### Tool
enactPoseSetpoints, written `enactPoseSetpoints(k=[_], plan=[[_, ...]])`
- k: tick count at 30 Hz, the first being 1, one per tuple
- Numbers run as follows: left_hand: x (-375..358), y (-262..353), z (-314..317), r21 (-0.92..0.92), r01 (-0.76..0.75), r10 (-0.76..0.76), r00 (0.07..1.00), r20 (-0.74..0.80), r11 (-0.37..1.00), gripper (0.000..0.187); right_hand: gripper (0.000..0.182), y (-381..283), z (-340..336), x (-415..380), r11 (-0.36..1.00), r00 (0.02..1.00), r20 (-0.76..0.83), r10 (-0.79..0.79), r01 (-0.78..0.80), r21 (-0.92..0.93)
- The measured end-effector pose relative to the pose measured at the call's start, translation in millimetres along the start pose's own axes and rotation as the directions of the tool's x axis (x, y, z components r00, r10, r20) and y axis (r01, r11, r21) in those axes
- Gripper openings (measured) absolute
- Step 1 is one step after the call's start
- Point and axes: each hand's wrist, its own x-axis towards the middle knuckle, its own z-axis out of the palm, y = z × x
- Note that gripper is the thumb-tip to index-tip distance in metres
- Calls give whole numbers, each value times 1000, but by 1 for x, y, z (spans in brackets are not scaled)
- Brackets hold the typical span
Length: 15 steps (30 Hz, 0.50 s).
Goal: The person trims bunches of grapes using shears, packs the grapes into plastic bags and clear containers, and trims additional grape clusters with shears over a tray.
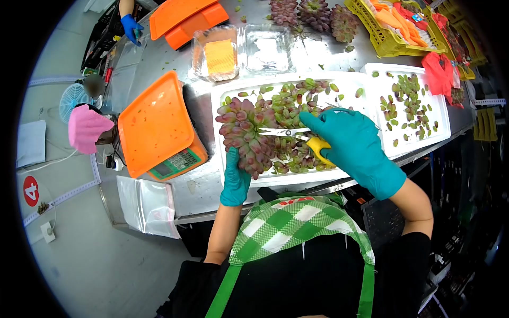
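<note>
A large purple-green succulent (246, 132) is held at its lower left by my left hand (235, 179), in a teal glove, its fingers partly hidden behind the leaves. In my right hand (355, 143), gloved the same way, is a pair of scissors (319, 150) with yellow handles. Their blades point left and reach the succulent's right side, slightly apart. Under both hands lies a white tray (217, 98), with many loose green and reddish leaves (297, 100) heaped to the right of the succulent.
A second white tray (442, 119) with scattered leaves stands at right. An orange scale (159, 124) is on the left, near plastic bags (148, 204). Behind are a clear clamshell box (268, 50), several whole succulents (314, 15) and a yellow basket (371, 34). Another person's blue-gloved hand (130, 29) shows top left.
</note>
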Motion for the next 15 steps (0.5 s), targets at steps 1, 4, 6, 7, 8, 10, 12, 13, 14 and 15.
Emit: enactPoseSetpoints(k=[1,4,6,7,8,10,12,13,14,15], plan=[[-1,-1,-2,1,5,-5,1000,3,1000,54,48,0,0,3,998,999,-24,-37,36,-60],[-4,-4,6,21,27,-24,992,-122,999,48,40,0,-1,11,965,991,-42,-125,112,-236],[-4,-6,0,56,37,-32,995,-92,998,42,34,-3,-6,17,932,991,1,-135,127,-340],[-4,-6,-2,73,42,-36,996,-77,996,39,28,-5,-7,18,898,987,41,-153,156,-411],[-3,-7,-2,83,28,-21,996,-82,996,37,22,-6,-9,19,857,982,82,-169,187,-479],[-2,-10,-1,105,4,6,996,-91,994,32,13,-12,-8,19,725,982,88,-168,184,-663],[-4,-8,6,128,-34,45,996,-78,991,31,8,-23,-4,16,506,987,14,-159,93,-858],[-6,-7,10,140,-53,63,995,-72,989,30,9,-24,-1,16,485,986,14,-169,95,-869],[-7,-5,14,143,-61,72,995,-68,988,30,10,-23,3,17,463,984,14,-180,97,-881],[-8,-4,17,147,-70,80,995,-65,987,29,11,-24,5,18,441,982,15,-191,99,-892]])
